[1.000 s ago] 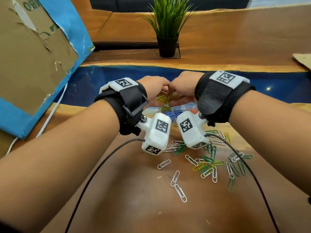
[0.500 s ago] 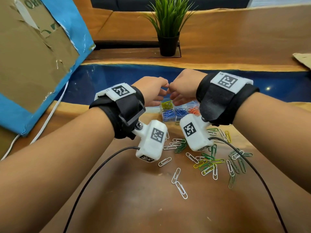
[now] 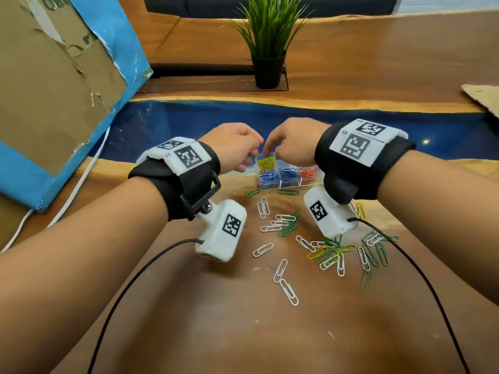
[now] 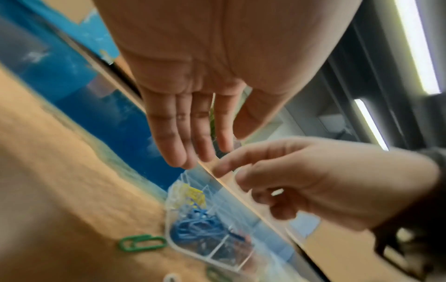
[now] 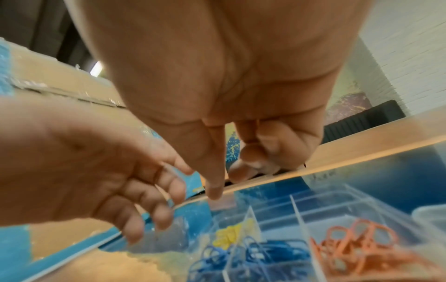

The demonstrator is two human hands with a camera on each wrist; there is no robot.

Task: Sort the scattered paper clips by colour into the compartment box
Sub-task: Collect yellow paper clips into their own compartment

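Hovering: both hands empty over compartment box, yellow clips inside.

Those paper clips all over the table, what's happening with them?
A person is sorting them by colour into a clear compartment box. Both hands hover over it: the left hand has its fingers out and holds nothing, and the right hand points a finger down toward the yellow clips. Blue clips and orange clips already sit in their own sections. Plenty of white, green and yellow loose clips still lie on the wooden table, waiting their turn.
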